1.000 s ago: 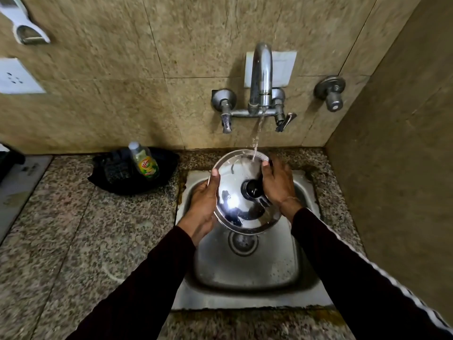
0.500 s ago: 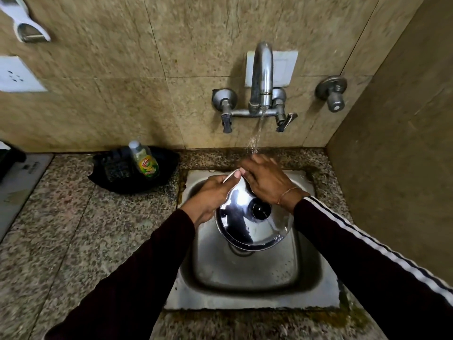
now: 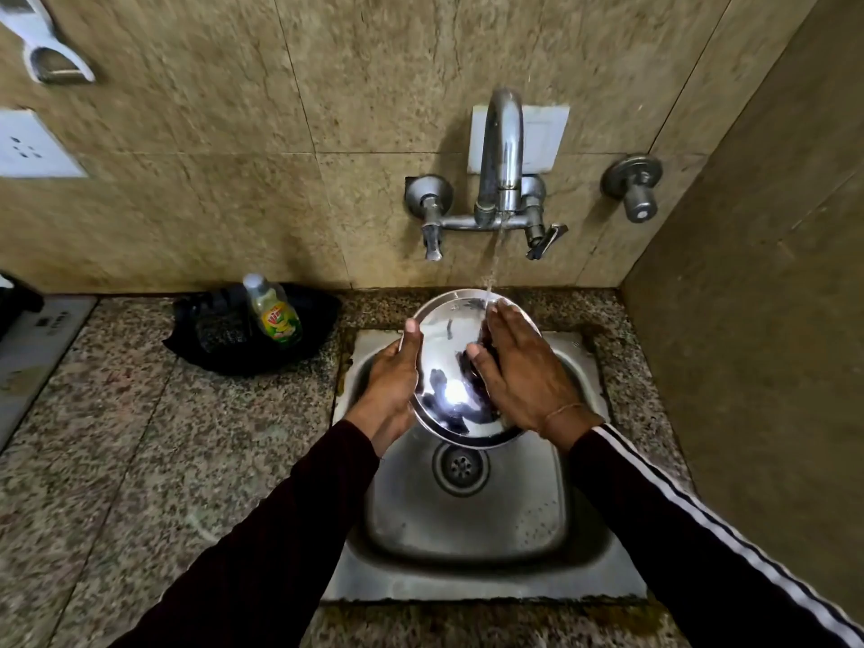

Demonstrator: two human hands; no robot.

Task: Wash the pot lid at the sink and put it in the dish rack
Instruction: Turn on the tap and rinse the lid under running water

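Observation:
A shiny steel pot lid [image 3: 449, 367] is held tilted over the steel sink [image 3: 467, 530], its far edge under the water running from the tap [image 3: 500, 156]. My left hand [image 3: 390, 385] grips the lid's left rim, thumb on top. My right hand [image 3: 523, 371] lies flat on the lid's right half with fingers stretched out, covering the knob. No dish rack is in view.
A black tray [image 3: 219, 339] with a scrubber and a dish soap bottle [image 3: 273, 313] sits on the granite counter [image 3: 140, 460] left of the sink. A side wall [image 3: 771, 320] stands close on the right. A second valve [image 3: 633, 184] is on the back wall.
The lid has been raised and tilted back under the stream. My right hand moved from the lid's far rim to lie flat over its right side and knob.

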